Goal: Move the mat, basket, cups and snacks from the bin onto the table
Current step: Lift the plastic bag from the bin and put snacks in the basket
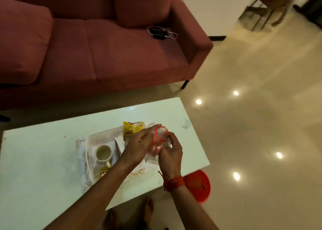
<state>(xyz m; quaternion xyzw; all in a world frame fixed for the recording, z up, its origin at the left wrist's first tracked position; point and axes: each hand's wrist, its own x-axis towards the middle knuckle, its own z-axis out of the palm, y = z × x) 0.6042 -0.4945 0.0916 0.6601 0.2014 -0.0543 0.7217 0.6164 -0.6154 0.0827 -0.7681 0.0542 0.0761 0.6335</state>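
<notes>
Both hands hold a clear, red-edged snack packet above the right end of the basket on the desk; left hand and right hand fingers closed on it, basket directly below-left

One view only, worn on the head, looking forward and steeply down from standing height. Wide-angle, with straight edges bowed toward the margins. Frame tilted, so the table runs at a slant across the lower left. Close on both forearms, entering from the bottom edge and meeting just over the table's near right part. Feet visible at the very bottom, under the lens. Sofa filling the upper left, beyond the table; bare floor on the right.
</notes>
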